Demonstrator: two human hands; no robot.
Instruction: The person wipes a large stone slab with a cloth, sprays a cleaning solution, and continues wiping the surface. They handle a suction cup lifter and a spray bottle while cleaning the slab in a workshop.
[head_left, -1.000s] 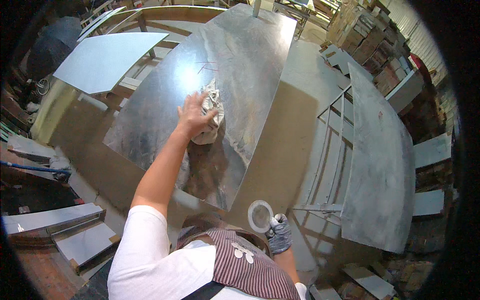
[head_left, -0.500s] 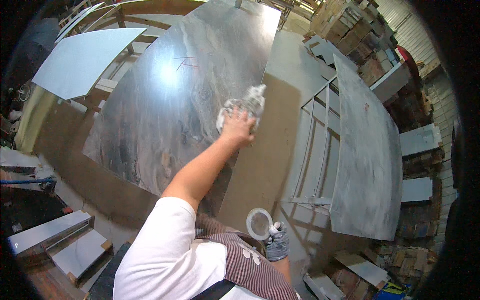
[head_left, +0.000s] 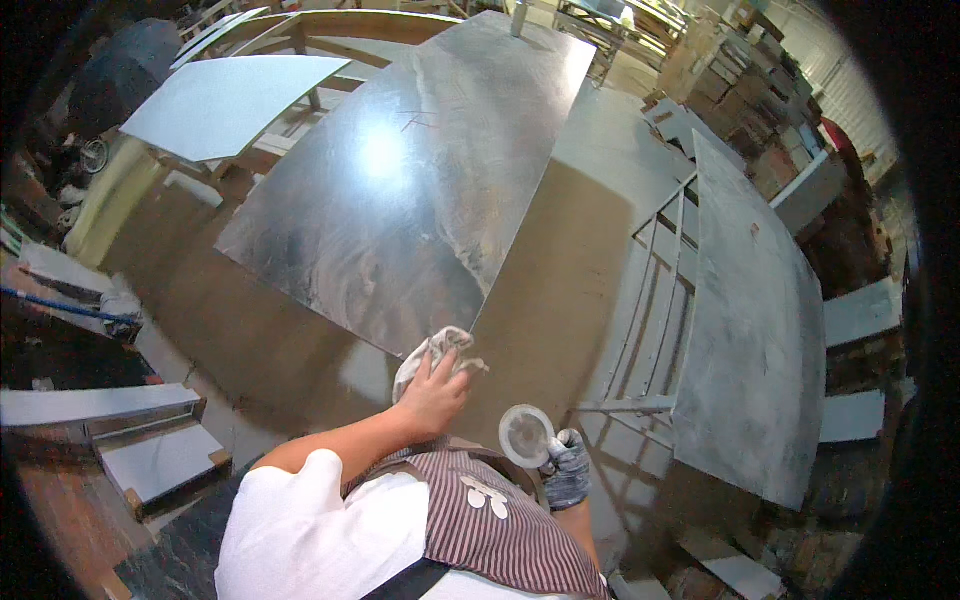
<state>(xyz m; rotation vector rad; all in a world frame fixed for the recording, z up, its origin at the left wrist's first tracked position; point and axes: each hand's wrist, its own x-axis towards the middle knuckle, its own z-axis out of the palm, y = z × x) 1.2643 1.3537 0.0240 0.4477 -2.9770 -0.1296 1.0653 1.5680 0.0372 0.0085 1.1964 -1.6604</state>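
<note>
My left hand (head_left: 435,398), bare, presses a crumpled whitish cloth (head_left: 425,365) at the near corner of a big slab (head_left: 340,240). The slab is dark grey-brown with swirled veining and a glossy surface that reflects a bright light. Part of the cloth hangs past the edge. My right hand (head_left: 568,472) wears a grey-smeared glove and stays close to my striped apron (head_left: 500,500). Its fingers pinch the rim of a round, pale-rimmed dish (head_left: 527,437) with a greyish inside. What the dish contains cannot be made out.
A grey slab (head_left: 750,320) leans on a metal frame (head_left: 650,290) at the right. Far left, a white panel (head_left: 230,105) rests on wooden supports. White boards (head_left: 160,462) lie at lower left. Stacked boxes or blocks (head_left: 715,85) stand at the far right.
My left hand has drawn the cloth back across the slab toward me, to its near corner. My right hand still holds the dish near the apron. The whole view has shifted slightly.
</note>
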